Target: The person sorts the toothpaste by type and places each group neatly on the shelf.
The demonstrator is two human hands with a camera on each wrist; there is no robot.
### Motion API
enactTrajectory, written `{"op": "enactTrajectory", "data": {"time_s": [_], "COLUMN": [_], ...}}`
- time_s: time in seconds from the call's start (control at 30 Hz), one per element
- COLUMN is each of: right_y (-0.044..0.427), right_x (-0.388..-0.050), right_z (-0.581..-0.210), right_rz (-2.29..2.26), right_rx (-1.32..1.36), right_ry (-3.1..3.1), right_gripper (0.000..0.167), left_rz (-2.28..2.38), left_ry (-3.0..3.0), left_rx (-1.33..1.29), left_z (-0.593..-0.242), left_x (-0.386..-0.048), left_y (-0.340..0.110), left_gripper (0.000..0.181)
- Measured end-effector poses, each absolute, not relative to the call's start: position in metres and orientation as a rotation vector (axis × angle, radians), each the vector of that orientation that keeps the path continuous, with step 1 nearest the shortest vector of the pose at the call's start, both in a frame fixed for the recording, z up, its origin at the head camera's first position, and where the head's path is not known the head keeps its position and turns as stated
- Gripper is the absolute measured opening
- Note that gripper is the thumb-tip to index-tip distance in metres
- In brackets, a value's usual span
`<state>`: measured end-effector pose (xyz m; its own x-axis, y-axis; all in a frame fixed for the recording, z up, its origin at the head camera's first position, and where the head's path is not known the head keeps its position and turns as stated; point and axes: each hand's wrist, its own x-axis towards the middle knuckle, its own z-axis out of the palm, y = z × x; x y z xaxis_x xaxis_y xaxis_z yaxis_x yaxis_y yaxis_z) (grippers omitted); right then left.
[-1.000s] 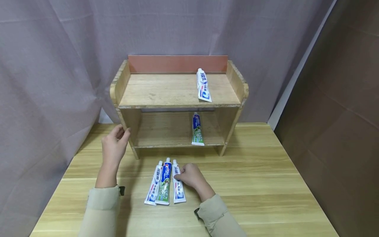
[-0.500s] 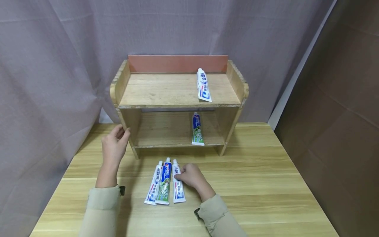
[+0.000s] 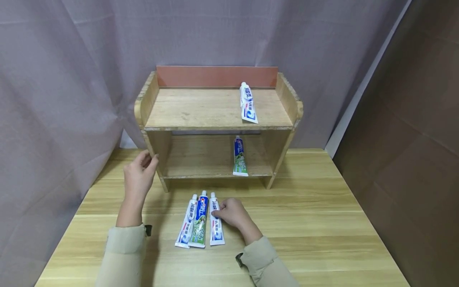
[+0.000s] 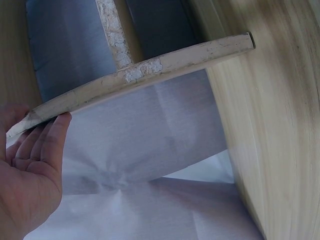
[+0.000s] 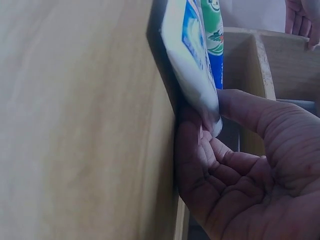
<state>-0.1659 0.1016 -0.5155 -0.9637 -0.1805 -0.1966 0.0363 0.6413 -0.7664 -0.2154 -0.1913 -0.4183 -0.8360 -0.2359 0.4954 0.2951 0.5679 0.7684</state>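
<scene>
The left hand [image 3: 138, 172] grips the two-tier wooden shelf [image 3: 193, 109] at its left edge, apparently for steadiness. In front of the shelf, the right hand [image 3: 234, 214] pinches the rightmost white toothpaste tube [image 3: 216, 230], likely for control.

Grey drapes [image 3: 208, 34] behind a wooden table [image 3: 322, 235] suggest a makeshift studio.

One toothpaste tube [image 3: 216, 230] is white and blue.
</scene>
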Motion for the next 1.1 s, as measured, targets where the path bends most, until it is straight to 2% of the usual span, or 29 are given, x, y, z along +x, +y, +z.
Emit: {"op": "enactTrajectory", "data": {"time_s": [0.27,0.6,1.1], "right_y": [0.1029,0.1064,0.1087], "right_x": [-0.166,-0.1654,-0.1645], "right_z": [-0.5171,-0.5156,-0.5088], "right_rz": [-1.236,-1.28,-1.313], "right_rx": [-0.139,-0.141,-0.133], "right_ry": [2.604,2.589,2.58], "right_gripper": [0.035,0.023,0.024], "left_rz": [-1.256,-1.245,-1.245], "left_ry": [-2.249,-2.242,-2.226], "left_rx": [-0.03,-0.04,-0.044], "left_z": [-0.4178,-0.4163,-0.4148], "left_x": [-0.2154,-0.2145,-0.2141], "left_y": [-0.1916,-0.1905,-0.1891], "left_gripper": [0.029,0.027,0.025]}}
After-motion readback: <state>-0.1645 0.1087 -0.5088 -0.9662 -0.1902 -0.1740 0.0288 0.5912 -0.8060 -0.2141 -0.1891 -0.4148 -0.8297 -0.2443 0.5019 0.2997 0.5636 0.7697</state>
